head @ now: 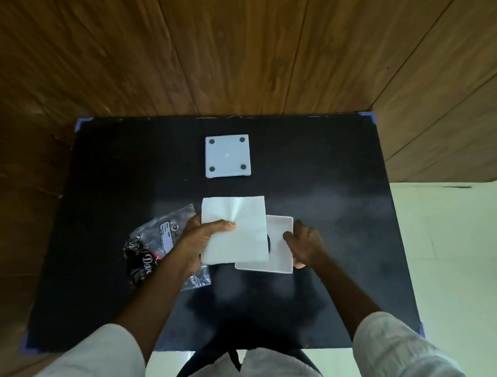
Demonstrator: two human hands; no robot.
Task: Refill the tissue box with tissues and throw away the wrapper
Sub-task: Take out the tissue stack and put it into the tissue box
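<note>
Two hands, one stack of tissues, two white box parts, one wrapper.

One stack of tissues [239, 234] sits in the left hand [198, 244]; one box part [279, 245] is at the right hand [306, 243], one flat square part [228, 156] lies beyond both; one wrapper [152, 241] lies under the left hand.

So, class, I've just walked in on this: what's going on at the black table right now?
A person is refilling a tissue box. The left hand holds a stack of white tissues above the open white box, which the right hand steadies at its edge. The empty plastic wrapper lies on the table to the left, not yet thrown away. A white square panel with four dark pads, probably the box's base, lies further back.
</note>
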